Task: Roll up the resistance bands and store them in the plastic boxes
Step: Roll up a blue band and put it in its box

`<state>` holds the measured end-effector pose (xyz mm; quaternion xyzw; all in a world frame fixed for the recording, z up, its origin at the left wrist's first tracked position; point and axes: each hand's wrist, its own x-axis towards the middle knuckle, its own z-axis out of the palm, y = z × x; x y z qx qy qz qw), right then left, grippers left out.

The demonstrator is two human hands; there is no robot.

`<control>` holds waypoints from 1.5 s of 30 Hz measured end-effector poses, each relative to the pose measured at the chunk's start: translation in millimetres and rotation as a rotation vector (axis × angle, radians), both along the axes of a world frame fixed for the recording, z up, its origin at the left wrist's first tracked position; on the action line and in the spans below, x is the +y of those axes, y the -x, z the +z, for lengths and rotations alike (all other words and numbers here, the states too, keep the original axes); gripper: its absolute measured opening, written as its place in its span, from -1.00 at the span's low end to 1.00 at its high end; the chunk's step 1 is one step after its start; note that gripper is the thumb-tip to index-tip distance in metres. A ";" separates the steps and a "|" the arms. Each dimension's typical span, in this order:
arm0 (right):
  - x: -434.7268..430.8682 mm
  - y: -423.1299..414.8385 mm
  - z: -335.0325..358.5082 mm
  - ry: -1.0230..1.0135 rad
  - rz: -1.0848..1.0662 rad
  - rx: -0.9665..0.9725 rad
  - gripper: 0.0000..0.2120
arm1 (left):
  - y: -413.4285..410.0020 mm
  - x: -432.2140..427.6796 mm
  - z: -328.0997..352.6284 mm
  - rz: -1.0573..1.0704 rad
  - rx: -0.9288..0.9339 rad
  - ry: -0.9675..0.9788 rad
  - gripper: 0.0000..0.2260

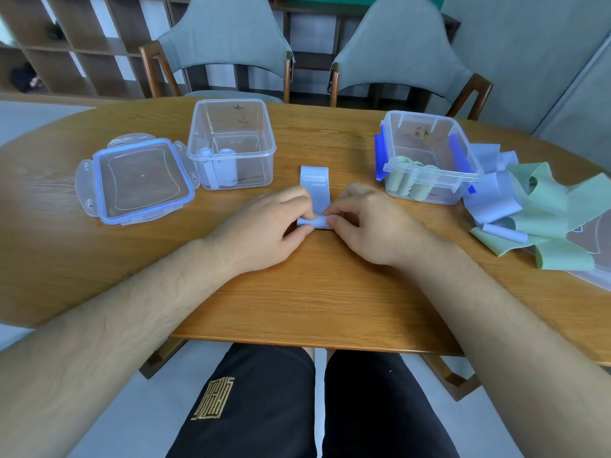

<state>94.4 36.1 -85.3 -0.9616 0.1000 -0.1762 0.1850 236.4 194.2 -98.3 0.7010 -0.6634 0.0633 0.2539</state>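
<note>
Close together, left grip point(264, 223) and right grip point(367, 223), curled.

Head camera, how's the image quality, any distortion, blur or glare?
Head view: wide-angle bending curves the table edge and stretches the frame corners; light soft and even, faint shadows under the left hand and right hand; pale sheen on the table's left side; band print too soft to read.

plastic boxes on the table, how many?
2. Left box beside its lid, with blue rolls inside; right box with green rolls inside. None looks hidden.
</note>
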 end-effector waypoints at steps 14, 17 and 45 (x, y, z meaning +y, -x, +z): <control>0.6 -10.3 4.6 -0.011 -0.008 -0.027 -0.87 | -13.3 -13.7 1.5 0.098 -0.058 0.028 -0.85; -4.1 -15.1 8.9 -0.024 -0.006 -0.023 -0.92 | -11.6 -15.8 -1.7 0.137 -0.110 0.024 -0.78; 32.6 37.2 2.0 -0.046 0.006 0.023 -0.85 | 39.1 34.2 0.4 0.128 0.089 0.048 -0.87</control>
